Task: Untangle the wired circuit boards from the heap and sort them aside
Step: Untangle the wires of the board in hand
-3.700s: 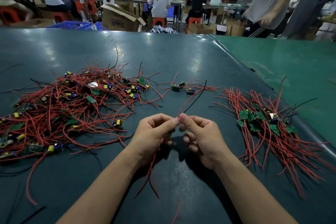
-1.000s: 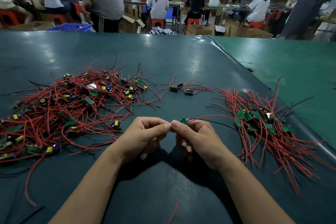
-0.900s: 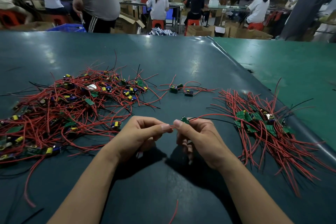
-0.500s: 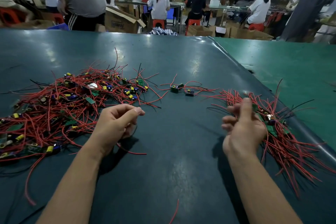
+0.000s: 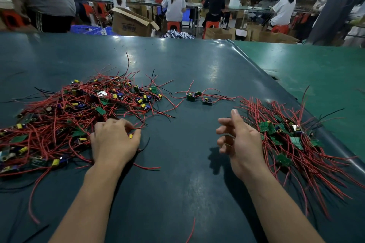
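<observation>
- Left hand [image 5: 113, 142] is curling into the heap [image 5: 75, 116] edge, pinching a wire.
- Right hand [image 5: 240, 140] is hovering relaxed, empty, beside the sorted pile [image 5: 292, 144].
- Boards look light; wires limp, snaggy: grip the board, I'd judge.

Hands have split: left hand [image 5: 114, 142] now pinches into the heap [image 5: 69, 120] at frame left; right hand [image 5: 240, 142] hangs empty beside the sorted pile [image 5: 292, 144].
</observation>
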Available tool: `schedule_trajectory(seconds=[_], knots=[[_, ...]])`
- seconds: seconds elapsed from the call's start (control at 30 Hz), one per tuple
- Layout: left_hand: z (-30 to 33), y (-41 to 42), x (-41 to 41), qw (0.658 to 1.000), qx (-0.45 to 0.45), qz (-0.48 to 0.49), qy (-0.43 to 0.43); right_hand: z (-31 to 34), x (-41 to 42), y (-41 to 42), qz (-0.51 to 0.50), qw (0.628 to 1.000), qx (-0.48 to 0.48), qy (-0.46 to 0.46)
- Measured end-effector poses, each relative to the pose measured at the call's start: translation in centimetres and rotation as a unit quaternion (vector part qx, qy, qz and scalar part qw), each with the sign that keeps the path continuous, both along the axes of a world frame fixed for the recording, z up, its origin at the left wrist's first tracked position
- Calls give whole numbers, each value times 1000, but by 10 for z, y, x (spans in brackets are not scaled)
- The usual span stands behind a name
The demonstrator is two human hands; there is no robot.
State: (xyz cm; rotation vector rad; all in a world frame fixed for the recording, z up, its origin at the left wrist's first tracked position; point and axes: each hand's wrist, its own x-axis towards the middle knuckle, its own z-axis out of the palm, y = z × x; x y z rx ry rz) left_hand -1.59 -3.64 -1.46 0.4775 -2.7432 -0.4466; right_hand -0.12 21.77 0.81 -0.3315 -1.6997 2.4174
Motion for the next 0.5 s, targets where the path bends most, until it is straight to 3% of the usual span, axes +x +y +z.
schedule_trajectory(seconds=[0.13, 0.2, 0.27, 0.37, 0.43, 0.5], knots=[[4, 7, 6, 998, -16, 22, 55, -3, 2, -4, 23, 998, 50, 24], [6, 9, 7, 990, 23, 0, 142, -5, 3, -6, 28, 997, 68, 30], [9, 11, 8, 963, 75, -27, 257, -7, 2, -7, 41, 995, 89, 31], [14, 19, 13, 910, 77, -83, 399, -10, 3, -10, 78, 989, 121, 27], [15, 27, 16, 868, 72, -170, 461, -13, 5, -15, 132, 979, 153, 25], [14, 41, 21, 836, 87, -270, 470, -16, 8, -21, 194, 955, 222, 45]])
